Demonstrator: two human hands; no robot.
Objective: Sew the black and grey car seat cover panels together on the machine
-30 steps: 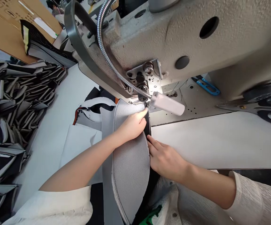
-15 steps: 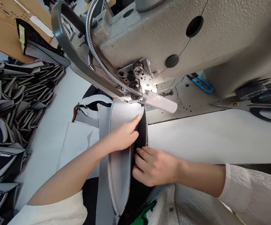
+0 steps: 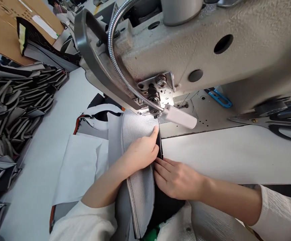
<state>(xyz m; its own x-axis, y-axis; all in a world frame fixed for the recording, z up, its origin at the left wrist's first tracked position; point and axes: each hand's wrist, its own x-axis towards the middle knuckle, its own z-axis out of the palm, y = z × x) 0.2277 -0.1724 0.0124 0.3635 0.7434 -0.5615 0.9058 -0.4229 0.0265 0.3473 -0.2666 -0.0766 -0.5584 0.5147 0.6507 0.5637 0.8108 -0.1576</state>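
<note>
A long grey mesh fabric piece (image 3: 141, 192) with stitched edges runs from my lap up under the presser foot (image 3: 155, 112) of a sewing machine (image 3: 185, 50). My left hand (image 3: 142, 150) lies on its upper part, index finger stretched towards the needle area and the other fingers curled at the fabric's edge. A black fabric strip (image 3: 167, 207) lies along the right side of the grey piece. My right hand (image 3: 177, 179) has its fingers closed at the strip's edge, just below my left hand; the fingertips are partly hidden.
A lamp with a white head (image 3: 180, 116) hangs beside the needle area. Blue thread snips (image 3: 219, 97) and black-handled scissors (image 3: 266, 124) lie to the right. Stacked grey and black fabric pieces (image 3: 17, 100) fill the left, with a white sheet (image 3: 78, 167) nearer the work.
The camera view has shifted, so the machine appears lower and further right. My left forearm has swung right, and both hands now sit closer together along the fabric edge.
</note>
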